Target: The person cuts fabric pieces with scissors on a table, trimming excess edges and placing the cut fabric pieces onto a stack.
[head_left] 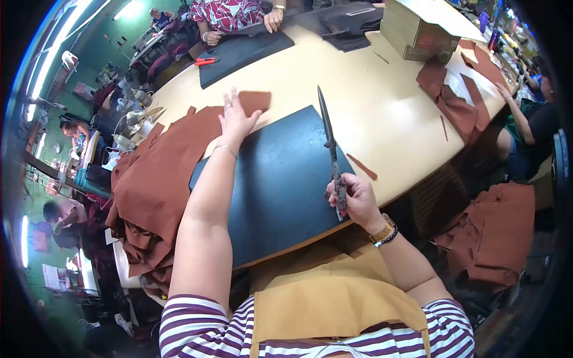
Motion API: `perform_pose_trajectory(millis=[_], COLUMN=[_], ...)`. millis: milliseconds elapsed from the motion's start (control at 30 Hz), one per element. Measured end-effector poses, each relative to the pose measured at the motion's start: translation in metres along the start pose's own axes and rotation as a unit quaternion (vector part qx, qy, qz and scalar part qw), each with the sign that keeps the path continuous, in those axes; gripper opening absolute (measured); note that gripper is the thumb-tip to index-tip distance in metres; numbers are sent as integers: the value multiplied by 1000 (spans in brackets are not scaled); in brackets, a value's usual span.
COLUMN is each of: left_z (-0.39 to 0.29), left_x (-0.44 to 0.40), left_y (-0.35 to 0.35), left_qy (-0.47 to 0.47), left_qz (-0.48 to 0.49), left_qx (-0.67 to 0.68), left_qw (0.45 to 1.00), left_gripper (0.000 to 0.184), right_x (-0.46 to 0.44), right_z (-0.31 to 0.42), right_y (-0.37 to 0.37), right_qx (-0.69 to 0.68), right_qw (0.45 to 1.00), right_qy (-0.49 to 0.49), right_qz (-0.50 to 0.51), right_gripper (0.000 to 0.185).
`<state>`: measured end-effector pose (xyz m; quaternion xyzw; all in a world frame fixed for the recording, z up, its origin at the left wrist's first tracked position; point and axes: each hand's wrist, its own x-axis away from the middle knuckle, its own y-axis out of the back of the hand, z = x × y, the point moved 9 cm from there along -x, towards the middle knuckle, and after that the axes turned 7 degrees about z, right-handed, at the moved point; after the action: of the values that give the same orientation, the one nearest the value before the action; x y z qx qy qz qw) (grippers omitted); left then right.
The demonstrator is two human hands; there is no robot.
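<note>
My left hand (pixel 237 119) reaches forward with its fingers spread, over the far end of a pile of reddish-brown fabric (pixel 161 158). Whether its palm presses on the cloth cannot be made out. In my right hand (pixel 356 200) I grip a pair of large dark scissors (pixel 328 128) by the handles. Their blades are together and point away from me, above the right side of a dark board (pixel 268 185). The fabric pile lies along the board's left edge and hangs over the table's near side. A narrow brown scrap (pixel 362 167) lies right of the scissors.
Across the pale table (pixel 394 113), a person's hands rest by a second dark board (pixel 245 58) with a red-handled tool (pixel 206 61). A cardboard box (pixel 412 33) stands at the far right. More brown cloth (pixel 450 101) lies near another person; a brown stack (pixel 492 232) sits at lower right.
</note>
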<state>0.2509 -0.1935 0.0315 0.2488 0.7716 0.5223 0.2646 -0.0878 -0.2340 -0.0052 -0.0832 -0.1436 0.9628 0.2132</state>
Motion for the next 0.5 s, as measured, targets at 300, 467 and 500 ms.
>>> perform_pose_trajectory(millis=[300,467,500], left_z=[61,-5,-16], left_x=[-36,19,39], left_y=[-55,-13,-3], left_qy=[90,-71,-116], left_qz=[61,25,11], left_qx=[221,396,375], left_qw=[969,915,920], left_gripper=[84,32,27], right_x=[-7,-5,-5], right_z=[-3,-4,-2], right_y=[4,6,6], right_qx=[-53,-69,-74], right_qw=[998,997,997], right_qy=[-14,-21,-6], right_qz=[15,12,8], right_gripper=[13,14,15])
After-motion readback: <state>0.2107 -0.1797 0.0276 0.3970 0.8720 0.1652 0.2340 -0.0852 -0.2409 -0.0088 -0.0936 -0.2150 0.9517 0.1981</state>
